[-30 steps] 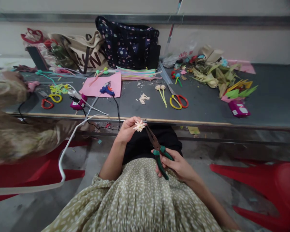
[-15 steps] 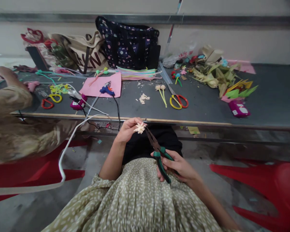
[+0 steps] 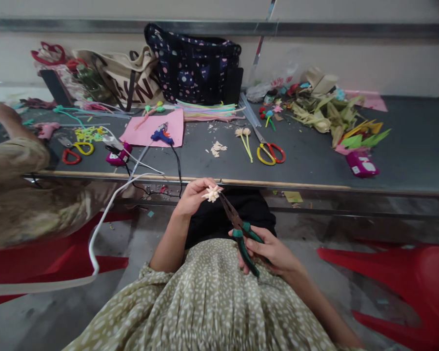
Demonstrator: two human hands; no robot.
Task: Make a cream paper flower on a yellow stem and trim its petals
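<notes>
My left hand (image 3: 194,196) pinches a small cream craft flower (image 3: 212,194) just in front of the table edge. My right hand (image 3: 265,248) is wrapped round the green and black handles of long-nose pliers (image 3: 237,222). The jaw tips reach the flower's right side; whether they grip a petal I cannot make out. Beyond my hands, loose cream petal pieces (image 3: 217,148) lie on the dark table (image 3: 307,161). Two finished-looking cream flowers on green stems (image 3: 246,144) lie beside scissors with red and yellow handles (image 3: 270,152).
A blue glue gun (image 3: 162,135) rests on pink paper (image 3: 139,127). Behind stand a dotted dark bag (image 3: 197,63) and a canvas bag (image 3: 131,73). Dried husks (image 3: 332,117) are piled at right. A co-worker's arm (image 3: 10,146) is at left. A white cable (image 3: 102,219) hangs nearby.
My hands, the flower and the pliers stay almost still. At left, the co-worker's hand has shifted slightly.
</notes>
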